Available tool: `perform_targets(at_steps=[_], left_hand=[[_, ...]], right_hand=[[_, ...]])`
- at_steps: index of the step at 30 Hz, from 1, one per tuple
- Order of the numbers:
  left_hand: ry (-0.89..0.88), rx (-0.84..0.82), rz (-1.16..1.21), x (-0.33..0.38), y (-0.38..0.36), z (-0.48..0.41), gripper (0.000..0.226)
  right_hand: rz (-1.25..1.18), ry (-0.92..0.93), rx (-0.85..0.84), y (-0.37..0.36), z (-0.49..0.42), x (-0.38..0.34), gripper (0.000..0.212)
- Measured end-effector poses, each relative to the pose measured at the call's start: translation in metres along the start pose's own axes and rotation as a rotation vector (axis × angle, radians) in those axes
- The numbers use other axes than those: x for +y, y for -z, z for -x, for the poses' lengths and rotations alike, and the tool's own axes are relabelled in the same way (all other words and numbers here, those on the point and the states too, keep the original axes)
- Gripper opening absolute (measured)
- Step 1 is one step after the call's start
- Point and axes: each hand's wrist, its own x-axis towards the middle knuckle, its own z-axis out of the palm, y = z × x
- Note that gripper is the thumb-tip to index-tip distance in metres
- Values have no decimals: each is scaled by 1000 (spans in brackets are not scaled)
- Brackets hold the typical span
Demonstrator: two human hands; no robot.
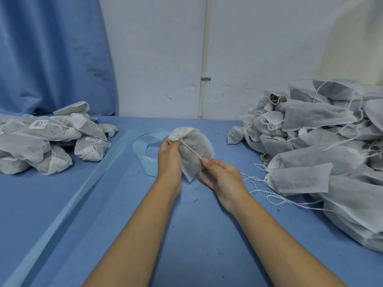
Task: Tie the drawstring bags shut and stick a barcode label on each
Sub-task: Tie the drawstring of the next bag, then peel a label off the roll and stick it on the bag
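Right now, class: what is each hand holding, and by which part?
The left hand grips the drawstring bag at its gathered neck. The right hand pinches the drawstring, which is drawn taut from that neck.

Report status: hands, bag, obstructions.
Left hand grips gathered neck of bag. Right hand pinches drawstring, pulled taut. No label visible on it. Loose strings from right pile near right hand.

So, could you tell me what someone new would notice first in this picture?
At centre, the left hand grips a white bag by its gathered neck while the right hand pinches its drawstring taut. A big heap of bags with loose strings fills the right of the blue table; a smaller pile, some with a barcode label, lies on the left.
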Motion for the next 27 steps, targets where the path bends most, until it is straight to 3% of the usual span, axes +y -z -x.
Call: perform_targets(at_steps=[8,14,17,22,27], left_hand=[[-14,-80,-63,-6,6,0,9],[-24,-45,-149,-14,4,1,43],[-27,-18,-65,-16,6,1,30],[112,-69,179,-11,5,6,24],[41,-8,126,-5,13,0,11]], right_hand=[[18,35,79,-6,3,0,6],[-32,63,87,-12,3,1,5],[-58,83,79,-13,3,2,4],[-155,72,22,-17,4,2,6],[-93,85,85,-18,1,3,6]])
